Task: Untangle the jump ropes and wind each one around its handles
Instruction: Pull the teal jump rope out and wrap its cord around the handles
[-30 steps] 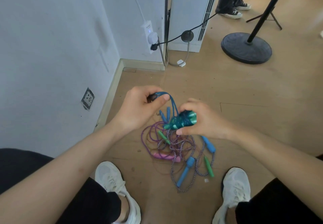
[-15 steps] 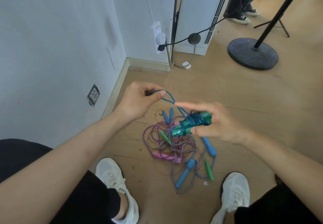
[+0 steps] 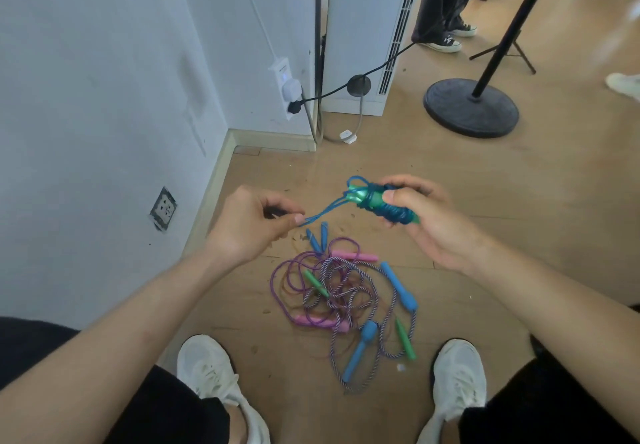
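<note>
My right hand [image 3: 420, 222] grips a pair of green handles [image 3: 377, 203] with blue rope wound around them. My left hand [image 3: 247, 225] pinches the loose end of that blue rope [image 3: 323, 213], stretched taut between both hands. Below on the wooden floor lies a tangled pile of jump ropes [image 3: 346, 294]: purple and striped cords with pink handles [image 3: 353, 256], blue handles [image 3: 398, 284] and green handles [image 3: 405, 339]. Two more blue handles [image 3: 318, 239] lie just behind the pile.
My two white shoes [image 3: 211, 371] [image 3: 457, 374] flank the pile. A white wall with sockets [image 3: 162, 208] stands at left. A black round stand base [image 3: 471, 107], a cable and another person's feet [image 3: 445, 41] are farther back.
My right hand has lifted and turned the wound green handles up and to the right. My left hand has dropped lower and pulled the blue rope end out straight.
</note>
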